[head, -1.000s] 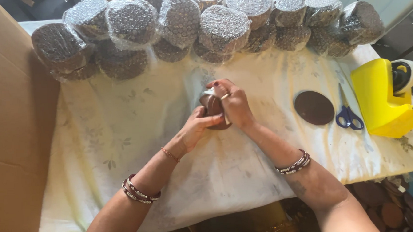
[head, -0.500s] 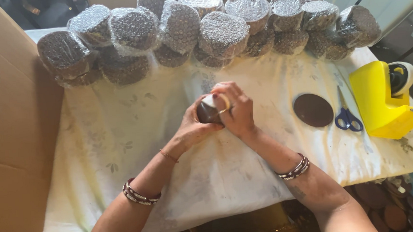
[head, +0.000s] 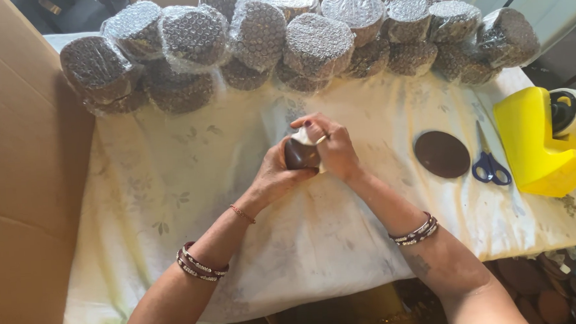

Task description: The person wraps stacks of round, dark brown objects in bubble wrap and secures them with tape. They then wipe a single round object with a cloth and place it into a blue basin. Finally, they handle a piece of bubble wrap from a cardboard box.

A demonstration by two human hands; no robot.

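Before me: bubble-wrapped round bundles (head: pixel 314 42) stacked along the far edge of my pale floral cloth (head: pixel 171 188); cardboard box (head: pixel 20 196) at left; brown disc (head: pixel 441 154), blue-handled scissors (head: pixel 490 164), yellow tape dispenser (head: pixel 543 142) at right.

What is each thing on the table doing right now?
Left hand: cupping the small brown object.
Right hand: gripping it from above.
Bubble-wrapped bundles: wrapped, stacked along the far edge.
Scissors: closed, lying flat.
Brown disc: flat, untouched.
Yellow tape dispenser: upright, loaded.
Cardboard box: open.
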